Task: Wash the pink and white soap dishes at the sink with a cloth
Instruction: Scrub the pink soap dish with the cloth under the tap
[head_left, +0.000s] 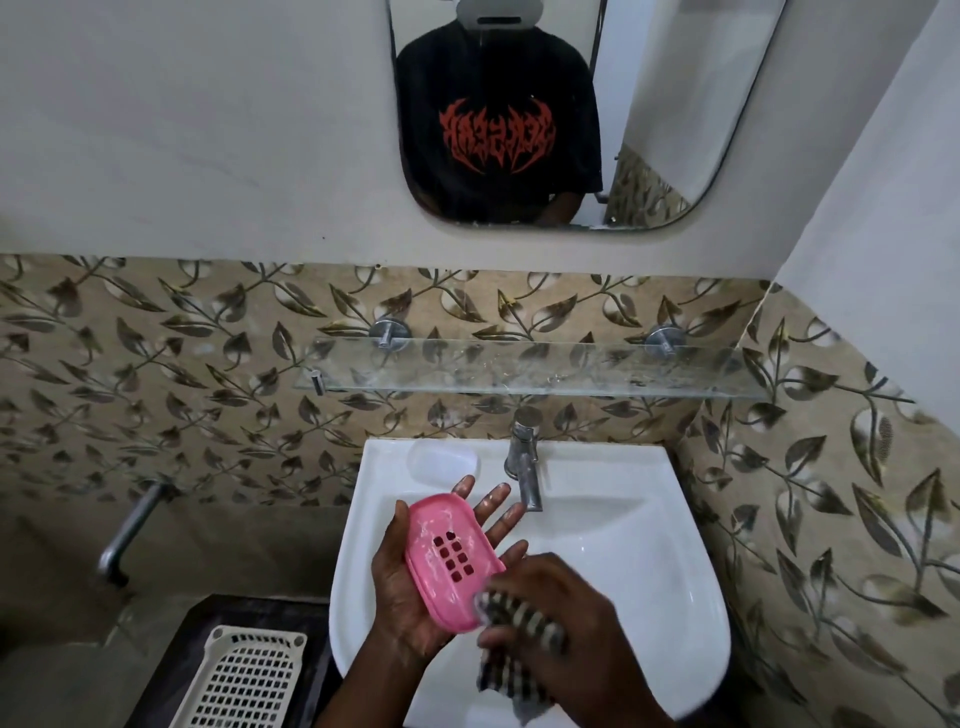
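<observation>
At the lower left, beside the sink (649, 571), we noted a cream plastic basket (244, 680) lying apart from the work. Moving right, the left hand (400, 597) lay open over the basin, fingers straight, with the pink soap dish (447, 561) resting hollow-side up on the palm and the thumb lying along its left edge. We judged this dish light, stiff moulded plastic, and slippery too, for a whitish film of soap streaked its hollow around the drain slots. The safest hold seemed to us to be the raised rim or a flat palm beneath, not the slick middle. Behind it, the white soap dish (444, 460) sat on the back ledge of the sink, just left of the tap (524, 467); we took it for the same light, hard kind of thing, not yet taken up. Further right, the checked cloth (519, 618) met the near right end of the pink dish, soft and limp, its tail hanging down, and the right hand (571, 623) was curled tight around it. As for writing, we found no brand on either dish; the mirror (675, 130) showed a black shirt (493, 78) with jagged red lettering, too stylised for us to read.
</observation>
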